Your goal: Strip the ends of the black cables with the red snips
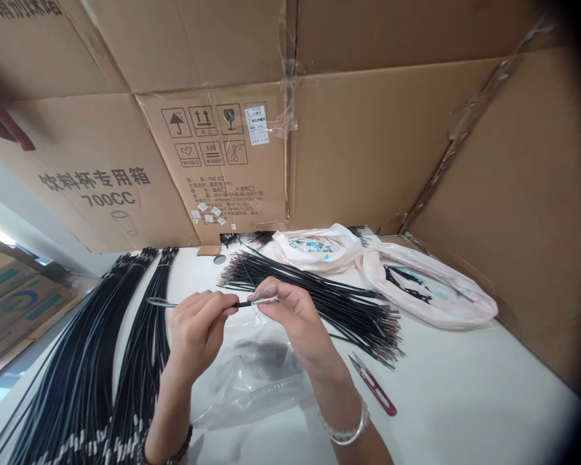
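Nearest the camera, two long bundles of black cables (101, 361) run along the left side of the white table (465, 400), their banded ends at the bottom edge. Just above them the left hand (196, 326) and the right hand (290, 316) meet over a crumpled clear plastic bag (252, 378). Both are pinched closed on a single thin black wire (242, 304) held level between them — the left thumb and forefinger grip it near its middle, and a clear sleeve-like piece (159, 301) sticks out to the left of that hand. The right fingertips close on the wire's other end, where something clear sits between them; what it is cannot be told. A bracelet (348, 429) circles the right wrist. To the right of that forearm, small red-handled snips (375, 385) lie flat on the table, apart from the hands. Beyond the hands spreads a loose heap of short black wires (329, 297), fanned toward the right. Farther back lie two pale plastic bags (430, 290) holding more parts, and behind everything stand cardboard boxes (213, 161) walling in the table.
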